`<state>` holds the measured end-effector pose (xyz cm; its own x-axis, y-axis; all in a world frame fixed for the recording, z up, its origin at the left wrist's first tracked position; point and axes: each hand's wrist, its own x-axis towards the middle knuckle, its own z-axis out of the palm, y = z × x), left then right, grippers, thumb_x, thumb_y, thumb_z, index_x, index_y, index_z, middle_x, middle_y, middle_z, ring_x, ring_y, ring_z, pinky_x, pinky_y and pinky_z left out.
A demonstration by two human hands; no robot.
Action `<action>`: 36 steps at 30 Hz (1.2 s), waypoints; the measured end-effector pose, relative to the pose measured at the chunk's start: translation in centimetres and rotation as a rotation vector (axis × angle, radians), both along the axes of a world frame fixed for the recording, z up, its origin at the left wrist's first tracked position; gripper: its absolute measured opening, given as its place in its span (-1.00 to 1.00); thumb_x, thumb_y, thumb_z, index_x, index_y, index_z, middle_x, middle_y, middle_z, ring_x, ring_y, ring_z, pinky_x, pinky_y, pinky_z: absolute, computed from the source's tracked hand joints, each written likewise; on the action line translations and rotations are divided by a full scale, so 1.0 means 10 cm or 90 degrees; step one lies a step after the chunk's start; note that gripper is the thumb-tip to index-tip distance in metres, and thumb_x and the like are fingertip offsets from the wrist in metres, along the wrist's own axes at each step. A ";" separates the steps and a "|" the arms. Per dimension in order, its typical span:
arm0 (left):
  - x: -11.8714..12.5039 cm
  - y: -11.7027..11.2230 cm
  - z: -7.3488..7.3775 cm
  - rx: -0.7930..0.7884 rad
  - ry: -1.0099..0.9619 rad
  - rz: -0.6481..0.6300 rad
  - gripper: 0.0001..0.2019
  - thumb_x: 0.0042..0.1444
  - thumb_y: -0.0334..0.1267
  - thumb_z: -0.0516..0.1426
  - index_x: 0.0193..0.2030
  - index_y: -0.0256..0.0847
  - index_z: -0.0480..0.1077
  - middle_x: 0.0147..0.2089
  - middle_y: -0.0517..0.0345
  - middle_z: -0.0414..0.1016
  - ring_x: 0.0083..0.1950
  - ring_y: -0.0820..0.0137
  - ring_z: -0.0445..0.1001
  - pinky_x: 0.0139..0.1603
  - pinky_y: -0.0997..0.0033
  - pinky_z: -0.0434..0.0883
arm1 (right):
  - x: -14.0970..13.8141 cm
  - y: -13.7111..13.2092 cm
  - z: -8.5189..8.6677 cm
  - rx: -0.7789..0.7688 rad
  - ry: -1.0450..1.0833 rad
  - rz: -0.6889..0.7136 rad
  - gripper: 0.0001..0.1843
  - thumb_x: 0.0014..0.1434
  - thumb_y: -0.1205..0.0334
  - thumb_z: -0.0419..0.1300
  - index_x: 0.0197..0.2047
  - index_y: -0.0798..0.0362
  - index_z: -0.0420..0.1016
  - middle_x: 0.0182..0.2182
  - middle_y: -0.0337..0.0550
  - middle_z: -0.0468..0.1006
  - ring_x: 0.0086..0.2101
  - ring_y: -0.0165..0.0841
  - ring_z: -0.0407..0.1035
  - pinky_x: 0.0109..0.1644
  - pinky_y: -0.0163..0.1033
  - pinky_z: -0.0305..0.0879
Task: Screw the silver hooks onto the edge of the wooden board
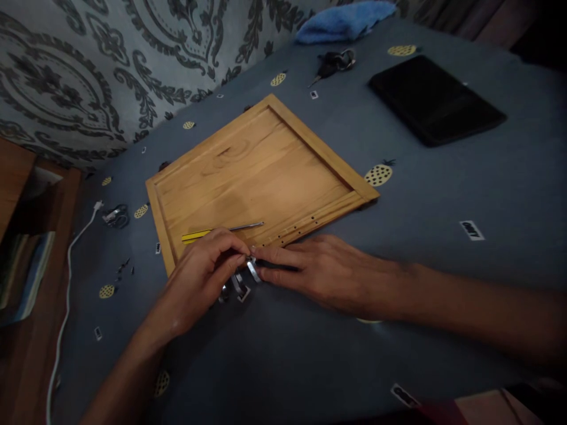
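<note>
A framed wooden panel (pixel 261 171) lies flat, with a row of small dark holes along its near edge. At that edge my left hand (pixel 206 268) is closed, thumb and forefinger pinched over something too small to make out. My right hand (pixel 323 268) reaches in from the right, its thumb and forefinger around a curved silvery metal hook (pixel 253 271) against the panel's edge. Two similar pieces sit left of it, a metal hook (pixel 240 287) and another (pixel 224 292) partly hidden by my left hand. A screwdriver (pixel 221 231) with a yellow-black handle rests on the panel.
Grey-blue patterned cloth (pixel 443 236) covers the surface. Around the panel lie a black tablet-like slab (pixel 436 100), keys (pixel 334 62), a blue cloth (pixel 345 22), a shiny metal bundle (pixel 116 216), small dark screw-like bits (pixel 124 267) and a white cable (pixel 68 295). Wooden shelving with books stands left.
</note>
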<state>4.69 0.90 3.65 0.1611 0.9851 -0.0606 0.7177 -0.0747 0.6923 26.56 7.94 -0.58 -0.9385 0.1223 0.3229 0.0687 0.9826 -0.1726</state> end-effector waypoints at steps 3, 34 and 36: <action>0.00 0.00 0.00 0.000 0.001 -0.005 -0.89 0.27 -0.27 0.12 -0.25 -0.11 0.48 -0.27 0.19 0.51 -0.22 0.39 0.50 -0.22 0.41 0.39 | -0.01 0.00 0.00 0.005 -0.004 0.001 -0.72 0.32 0.41 0.11 0.04 0.09 0.54 0.07 -0.07 0.58 -0.37 -0.35 0.43 -0.53 -0.22 0.20; -0.01 0.01 0.00 0.027 0.035 -0.007 -0.88 0.31 -0.23 0.13 -0.24 -0.10 0.49 -0.30 0.27 0.52 -0.24 0.47 0.50 -0.24 0.47 0.38 | -0.01 -0.01 0.02 -0.009 -0.058 -0.010 -0.70 0.36 0.39 0.08 0.09 0.05 0.52 0.12 -0.08 0.54 -0.32 -0.33 0.45 -0.48 -0.21 0.26; -0.03 -0.01 0.05 0.046 0.060 -0.001 -0.87 0.34 -0.22 0.11 -0.19 -0.09 0.49 -0.27 0.26 0.54 -0.23 0.46 0.51 -0.24 0.47 0.38 | -0.01 -0.01 0.01 -0.013 -0.053 -0.001 -0.69 0.35 0.39 0.09 0.10 0.06 0.51 0.15 -0.07 0.52 -0.29 -0.32 0.47 -0.46 -0.21 0.30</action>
<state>4.39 0.80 4.11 0.1594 0.9872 -0.0042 0.7790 -0.1232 0.6148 26.49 7.85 -0.48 -0.9620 0.1288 0.2408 0.0846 0.9789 -0.1858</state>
